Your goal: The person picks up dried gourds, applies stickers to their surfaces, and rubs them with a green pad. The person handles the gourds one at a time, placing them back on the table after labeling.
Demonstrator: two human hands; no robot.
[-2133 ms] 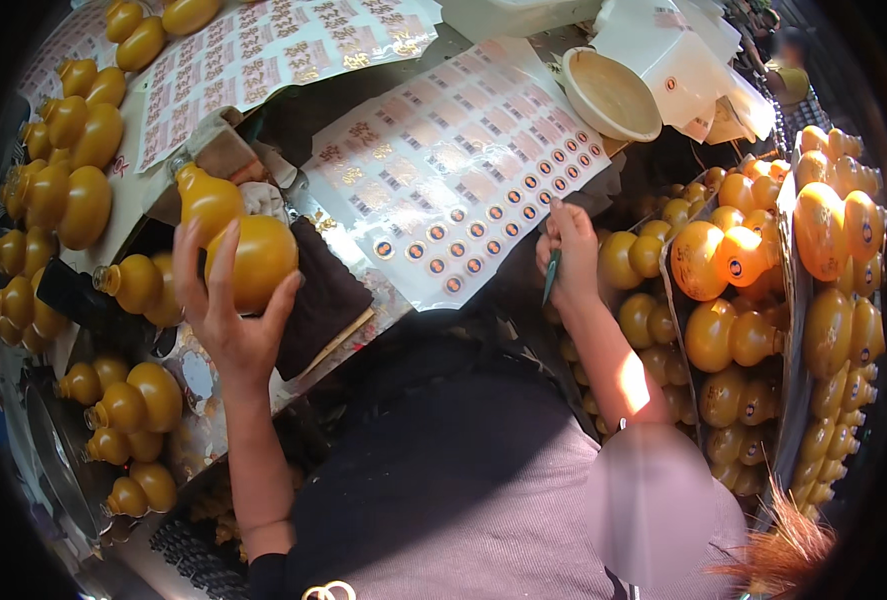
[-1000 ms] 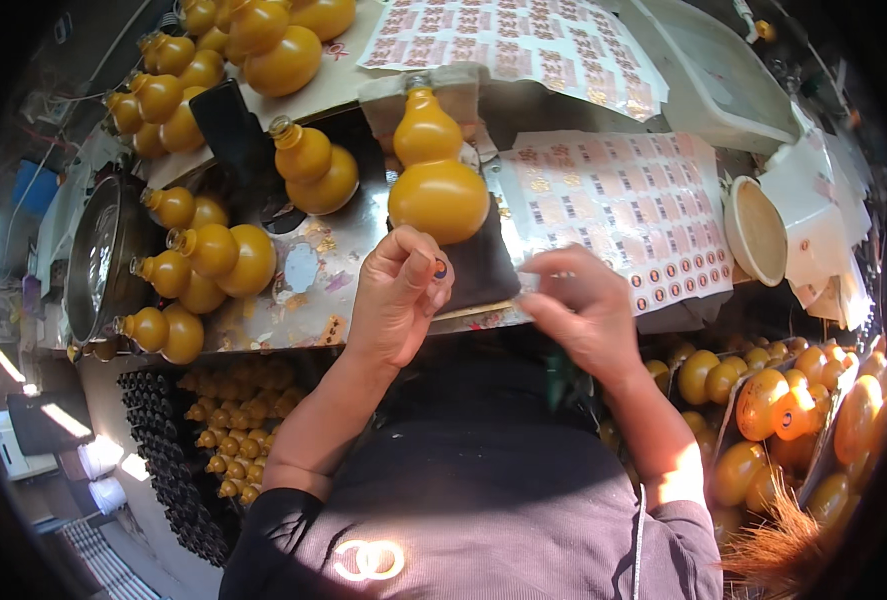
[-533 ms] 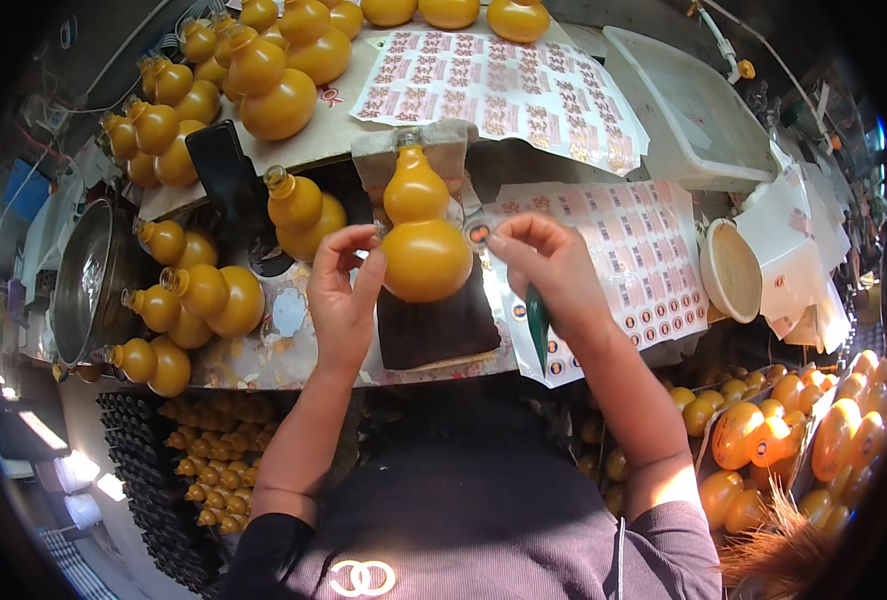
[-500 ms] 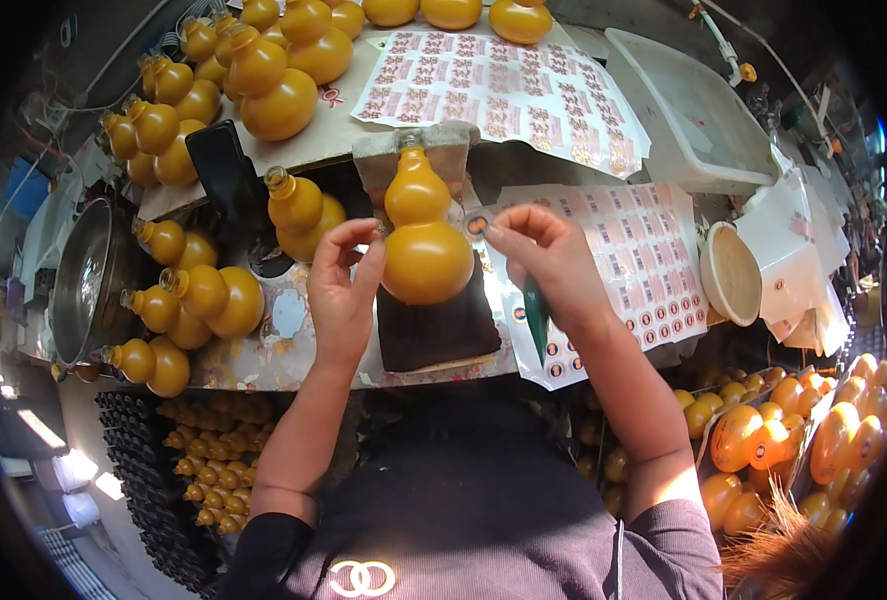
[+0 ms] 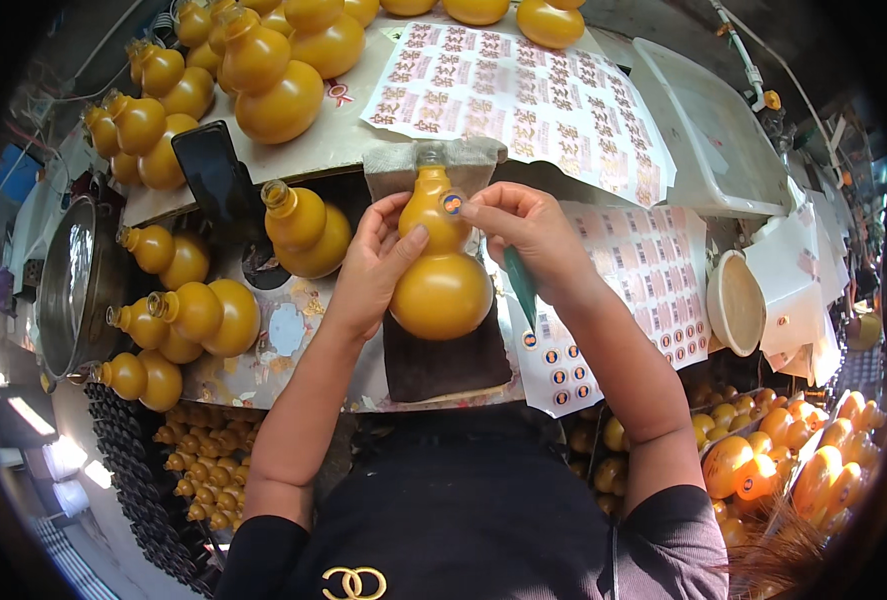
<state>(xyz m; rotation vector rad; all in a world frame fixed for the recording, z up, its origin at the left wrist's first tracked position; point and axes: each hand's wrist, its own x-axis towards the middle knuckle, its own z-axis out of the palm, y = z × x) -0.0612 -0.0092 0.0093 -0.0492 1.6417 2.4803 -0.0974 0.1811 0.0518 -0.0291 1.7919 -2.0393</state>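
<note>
A mustard-yellow gourd-shaped bottle with a clear glass neck lies neck-away on a dark pad and a grey cloth. My left hand grips it around the narrow waist and upper bulb, thumb on top. Between the thumb and forefinger of my right hand is a small round dark-blue and orange sticker, laid against the upper bulb's right side. A green pointed tool is tucked under the same hand's other fingers. Beside it lies a sheet of round stickers and small labels.
More gourd bottles crowd the far left, and several lie along the table's left side. A phone leans there. Beyond are a large printed label sheet and a translucent tub. A bowl stands right; a metal basin left.
My left hand has closed on the bottle's waist, where before it hovered beside it. My right hand has brought the sticker leftward onto the upper bulb. The whole view has shifted slightly.
</note>
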